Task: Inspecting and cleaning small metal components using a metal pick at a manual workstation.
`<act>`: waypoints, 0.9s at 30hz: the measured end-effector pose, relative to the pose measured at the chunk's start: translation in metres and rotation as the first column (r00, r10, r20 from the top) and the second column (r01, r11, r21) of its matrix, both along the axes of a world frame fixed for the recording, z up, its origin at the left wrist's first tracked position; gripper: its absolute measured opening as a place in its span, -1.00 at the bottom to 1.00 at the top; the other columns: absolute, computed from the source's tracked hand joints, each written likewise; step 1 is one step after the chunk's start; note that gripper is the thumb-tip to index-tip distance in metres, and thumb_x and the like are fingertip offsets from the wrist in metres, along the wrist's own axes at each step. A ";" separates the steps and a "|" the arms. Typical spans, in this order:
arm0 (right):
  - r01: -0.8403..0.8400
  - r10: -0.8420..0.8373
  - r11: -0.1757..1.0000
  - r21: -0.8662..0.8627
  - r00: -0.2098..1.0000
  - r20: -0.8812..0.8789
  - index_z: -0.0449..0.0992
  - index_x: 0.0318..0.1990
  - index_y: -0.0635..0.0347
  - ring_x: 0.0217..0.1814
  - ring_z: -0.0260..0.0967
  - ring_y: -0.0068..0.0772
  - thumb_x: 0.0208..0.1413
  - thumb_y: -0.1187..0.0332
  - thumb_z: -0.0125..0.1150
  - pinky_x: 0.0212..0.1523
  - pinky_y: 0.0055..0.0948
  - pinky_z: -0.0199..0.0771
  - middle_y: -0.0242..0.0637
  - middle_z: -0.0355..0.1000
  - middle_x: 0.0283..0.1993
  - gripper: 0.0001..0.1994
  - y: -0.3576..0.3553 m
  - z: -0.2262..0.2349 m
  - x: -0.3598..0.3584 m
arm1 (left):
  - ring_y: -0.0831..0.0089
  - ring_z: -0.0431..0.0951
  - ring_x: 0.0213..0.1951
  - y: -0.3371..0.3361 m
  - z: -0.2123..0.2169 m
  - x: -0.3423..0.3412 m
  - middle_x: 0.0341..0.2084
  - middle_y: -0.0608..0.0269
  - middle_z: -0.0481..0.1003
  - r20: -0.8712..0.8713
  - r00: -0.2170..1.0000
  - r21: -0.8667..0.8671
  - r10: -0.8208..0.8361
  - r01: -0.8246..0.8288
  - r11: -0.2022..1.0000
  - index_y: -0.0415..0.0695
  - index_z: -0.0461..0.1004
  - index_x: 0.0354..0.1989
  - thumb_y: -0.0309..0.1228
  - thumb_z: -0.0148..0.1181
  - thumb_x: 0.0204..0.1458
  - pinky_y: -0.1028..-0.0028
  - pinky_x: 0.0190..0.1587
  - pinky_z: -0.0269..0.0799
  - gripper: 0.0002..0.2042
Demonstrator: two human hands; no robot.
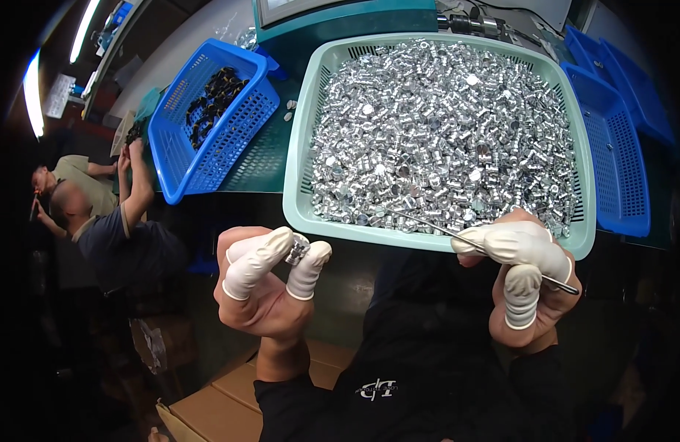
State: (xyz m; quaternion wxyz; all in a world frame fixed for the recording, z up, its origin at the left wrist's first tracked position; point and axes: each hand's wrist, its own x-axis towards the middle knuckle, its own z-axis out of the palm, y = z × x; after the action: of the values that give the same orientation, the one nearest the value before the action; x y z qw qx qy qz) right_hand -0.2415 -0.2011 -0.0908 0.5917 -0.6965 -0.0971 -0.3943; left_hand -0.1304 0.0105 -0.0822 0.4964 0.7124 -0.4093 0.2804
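Note:
Between the thumb and fingertips of my left hand (270, 283) is a small shiny metal part (297, 250), short and cylindrical with a grooved side. White finger cots cover those fingers. My right hand (528, 272), also in finger cots, grips a thin metal rod (428, 224) like a pick. Its narrow tip points left over the near rim of a pale green basket (293, 184), and its thicker end sticks out past my palm. A heap of similar silvery metal parts (443, 132) fills that basket. My left hand is just off the basket's near left corner.
A blue basket (170, 147) with black and gold pieces stands tilted at the left. More blue baskets (612, 169) lie at the right. Behind is a teal machine (347, 16). A cardboard box (229, 394) sits below. Two people (96, 199) are at the far left.

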 end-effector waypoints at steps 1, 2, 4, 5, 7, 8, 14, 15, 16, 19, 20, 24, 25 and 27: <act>0.024 -0.024 1.000 0.015 1.000 -0.011 0.43 -0.15 0.35 -0.44 0.41 -0.32 0.27 0.10 0.05 -0.50 -0.43 0.45 0.01 0.49 -0.38 -0.62 -0.001 0.002 -0.004 | 0.44 0.43 -0.35 -0.003 0.003 -0.002 -0.40 0.20 0.49 0.020 1.000 0.007 -0.007 0.006 1.000 -0.23 0.52 -0.15 -0.65 0.43 -0.20 0.59 -0.40 0.41 -0.63; 0.048 -0.047 0.998 0.029 0.999 -0.022 0.44 -0.15 0.34 -0.44 0.40 -0.32 0.27 0.10 0.06 -0.50 -0.43 0.45 0.02 0.49 -0.36 -0.62 -0.003 0.004 -0.007 | 0.44 0.42 -0.35 -0.006 0.005 -0.004 -0.39 0.20 0.49 0.040 0.999 0.014 -0.014 0.013 1.000 -0.24 0.52 -0.15 -0.65 0.44 -0.20 0.59 -0.41 0.40 -0.63; 0.048 -0.048 0.998 0.042 0.999 -0.010 0.45 -0.16 0.35 -0.43 0.41 -0.32 0.27 0.13 0.06 -0.48 -0.43 0.46 0.02 0.50 -0.35 -0.63 -0.006 0.005 -0.012 | 0.45 0.41 -0.35 -0.009 0.011 -0.008 -0.38 0.20 0.49 0.055 0.998 0.037 -0.017 0.015 0.999 -0.23 0.52 -0.16 -0.65 0.44 -0.21 0.58 -0.41 0.40 -0.63; 0.050 -0.050 0.998 0.049 0.999 -0.002 0.46 -0.17 0.37 -0.42 0.42 -0.32 0.27 0.16 0.06 -0.47 -0.44 0.47 0.02 0.51 -0.34 -0.65 -0.008 0.005 -0.015 | 0.45 0.41 -0.35 -0.011 0.014 -0.010 -0.38 0.19 0.48 0.064 0.998 0.054 -0.022 0.018 0.998 -0.23 0.51 -0.16 -0.65 0.44 -0.21 0.57 -0.42 0.40 -0.63; 0.028 -0.026 0.999 0.039 0.999 -0.042 0.46 -0.17 0.40 -0.40 0.43 -0.32 0.27 0.21 0.05 -0.45 -0.44 0.48 0.02 0.51 -0.34 -0.67 -0.014 0.008 -0.018 | 0.45 0.40 -0.35 -0.015 0.016 -0.013 -0.38 0.20 0.48 0.070 0.997 0.064 -0.029 0.025 0.998 -0.22 0.51 -0.16 -0.65 0.44 -0.21 0.57 -0.41 0.39 -0.63; 0.002 0.000 1.000 0.027 0.996 -0.088 0.47 -0.18 0.43 -0.39 0.45 -0.32 0.27 0.26 0.05 -0.43 -0.45 0.49 0.02 0.51 -0.33 -0.70 -0.017 0.009 -0.019 | 0.45 0.40 -0.35 -0.017 0.017 -0.013 -0.38 0.21 0.48 0.069 0.997 0.070 -0.032 0.027 0.997 -0.22 0.51 -0.17 -0.65 0.45 -0.22 0.57 -0.40 0.39 -0.62; 0.097 -0.097 0.995 -0.003 0.995 -0.018 0.54 -0.22 0.46 -0.49 0.44 -0.34 0.07 0.57 0.17 -0.46 -0.48 0.40 -0.06 0.53 -0.32 -0.85 -0.042 0.000 -0.024 | 0.40 0.43 -0.39 -0.045 0.022 -0.009 -0.47 0.29 0.54 0.053 0.998 0.104 -0.044 0.038 0.994 -0.14 0.50 -0.20 -0.59 0.50 -0.28 0.49 -0.32 0.35 -0.60; 0.141 -0.141 0.990 -0.013 0.990 -0.019 0.54 -0.22 0.45 -0.50 0.43 -0.34 0.06 0.58 0.18 -0.47 -0.48 0.40 -0.07 0.53 -0.32 -0.86 -0.048 0.000 -0.028 | 0.39 0.43 -0.39 -0.052 0.021 -0.006 -0.48 0.28 0.54 0.061 0.996 0.108 -0.059 0.052 0.993 -0.15 0.50 -0.20 -0.59 0.50 -0.27 0.48 -0.32 0.34 -0.60; 0.175 -0.175 0.983 -0.048 0.985 -0.002 0.54 -0.23 0.45 -0.50 0.44 -0.33 0.05 0.58 0.19 -0.47 -0.47 0.41 -0.06 0.53 -0.32 -0.86 -0.058 0.000 -0.033 | 0.39 0.42 -0.40 -0.062 0.018 -0.003 -0.49 0.28 0.53 0.029 0.997 0.106 -0.076 0.072 0.992 -0.16 0.50 -0.21 -0.59 0.49 -0.27 0.48 -0.32 0.32 -0.62; 0.296 -0.292 0.954 -0.052 0.954 0.072 0.52 -0.23 0.45 -0.50 0.46 -0.32 0.02 0.61 0.20 -0.49 -0.48 0.45 -0.05 0.53 -0.32 -0.86 -0.078 -0.006 -0.045 | 0.38 0.43 -0.37 -0.074 0.013 0.023 -0.43 0.21 0.51 0.054 0.995 0.211 -0.080 0.067 0.975 -0.23 0.50 -0.21 -0.63 0.44 -0.21 0.47 -0.27 0.34 -0.66; 0.323 -0.320 0.945 -0.045 0.946 0.054 0.49 -0.21 0.45 -0.45 0.48 -0.30 0.12 0.51 0.15 -0.45 -0.45 0.47 -0.01 0.53 -0.30 -0.85 -0.085 -0.011 -0.053 | 0.40 0.42 -0.34 -0.076 0.008 0.037 -0.39 0.20 0.50 0.023 0.998 0.256 -0.050 0.042 0.966 -0.25 0.50 -0.21 -0.64 0.41 -0.18 0.48 -0.24 0.34 -0.69; 0.383 -0.388 0.921 0.065 0.918 0.087 0.49 -0.18 0.51 -0.45 0.51 -0.30 0.12 0.57 0.10 -0.49 -0.46 0.51 0.05 0.54 -0.28 -0.84 -0.097 -0.029 -0.058 | 0.49 0.37 -0.31 -0.078 0.016 0.069 -0.32 0.23 0.44 -0.183 0.983 0.229 -0.017 0.059 0.972 -0.29 0.50 -0.21 -0.66 0.30 -0.06 0.53 -0.22 0.29 -0.78; 0.394 -0.404 0.913 0.101 0.910 0.098 0.49 -0.17 0.51 -0.46 0.50 -0.30 0.09 0.60 0.11 -0.51 -0.47 0.50 0.04 0.54 -0.28 -0.83 -0.098 -0.033 -0.061 | 0.51 0.36 -0.33 -0.096 0.026 0.069 -0.33 0.25 0.44 -0.161 0.984 0.252 -0.077 0.116 0.961 -0.29 0.50 -0.21 -0.66 0.28 -0.04 0.54 -0.24 0.28 -0.80; 0.423 -0.437 0.897 0.127 0.892 0.113 0.50 -0.18 0.51 -0.49 0.49 -0.32 0.05 0.62 0.15 -0.55 -0.48 0.48 0.02 0.55 -0.28 -0.82 -0.097 -0.042 -0.061 | 0.50 0.32 -0.39 -0.162 0.041 0.062 -0.39 0.24 0.43 -0.118 0.957 0.403 -0.266 0.291 0.868 -0.28 0.50 -0.22 -0.66 0.30 -0.12 0.55 -0.30 0.24 -0.76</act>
State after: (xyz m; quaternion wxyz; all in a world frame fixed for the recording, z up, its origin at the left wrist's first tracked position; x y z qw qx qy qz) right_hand -0.3022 -0.2978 -0.1328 0.5154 -0.6412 0.0385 -0.5672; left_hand -0.0688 -0.1510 -0.0413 0.3802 0.7431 -0.5431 0.0911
